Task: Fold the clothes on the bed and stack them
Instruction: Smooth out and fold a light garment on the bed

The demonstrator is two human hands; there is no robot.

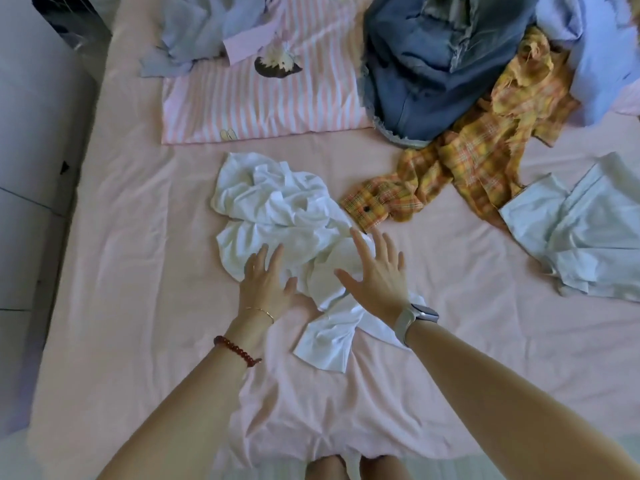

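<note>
While the crumpled white cotton shirt lies mid-bed toward the near edge, left hand and right hand rest spread flat, gripping nothing; flattening risks trapping creases, snagging the adjacent yellow plaid shirt

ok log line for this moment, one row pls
stage: flattening | left hand: open, on white garment | right hand: open, over it | garment: crumpled, unfolded | bed: other clothes unfolded
</note>
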